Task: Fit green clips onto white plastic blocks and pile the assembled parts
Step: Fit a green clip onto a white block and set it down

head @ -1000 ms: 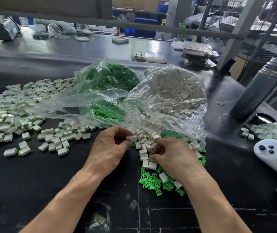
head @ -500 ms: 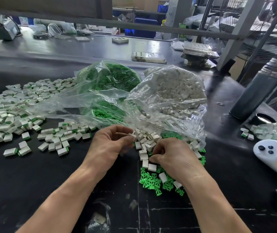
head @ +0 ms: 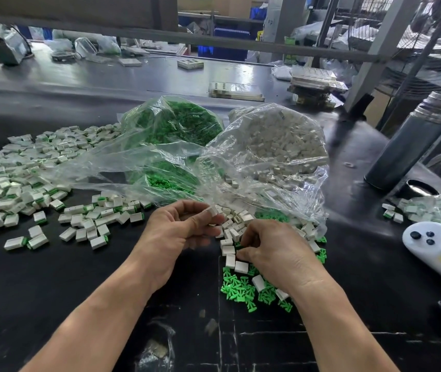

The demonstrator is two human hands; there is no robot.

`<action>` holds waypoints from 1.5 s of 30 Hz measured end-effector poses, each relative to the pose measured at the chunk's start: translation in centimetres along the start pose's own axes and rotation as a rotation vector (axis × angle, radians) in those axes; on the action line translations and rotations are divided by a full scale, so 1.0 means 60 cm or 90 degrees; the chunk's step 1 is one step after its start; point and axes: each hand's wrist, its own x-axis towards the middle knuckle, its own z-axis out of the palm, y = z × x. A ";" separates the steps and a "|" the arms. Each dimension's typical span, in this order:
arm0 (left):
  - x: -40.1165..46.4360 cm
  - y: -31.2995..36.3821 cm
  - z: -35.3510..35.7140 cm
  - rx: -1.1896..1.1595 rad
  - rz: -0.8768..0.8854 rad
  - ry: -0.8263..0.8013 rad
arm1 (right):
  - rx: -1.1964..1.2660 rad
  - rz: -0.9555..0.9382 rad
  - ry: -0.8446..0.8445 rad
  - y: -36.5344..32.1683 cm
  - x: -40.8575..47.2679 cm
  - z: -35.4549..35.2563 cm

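Green clips (head: 243,292) lie loose nearest, just below the white block heap (head: 234,232). R hand (head: 275,253) curls down into that heap, fingertips hidden, so grip can't be told. L hand (head: 184,229) pinches one white block (head: 212,211) at heap's left edge. Risk: small block slips from pinch, or R hand scatters clips. Assembled pile (head: 18,181) sits far left of heap; mixing w/ unfinished blocks likely.

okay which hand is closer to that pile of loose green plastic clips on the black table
Right. The right hand rests curled directly over the pile of loose green plastic clips. The left hand is off to their left, pinching a small white plastic block.
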 end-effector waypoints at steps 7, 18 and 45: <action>-0.002 -0.001 0.005 -0.006 0.011 0.021 | -0.004 -0.013 0.008 0.002 0.001 0.000; -0.003 -0.008 0.009 0.031 0.026 0.004 | 0.488 -0.092 0.102 0.002 0.011 0.009; -0.002 -0.014 0.011 0.120 0.072 0.005 | 0.606 -0.082 0.098 0.003 0.016 0.026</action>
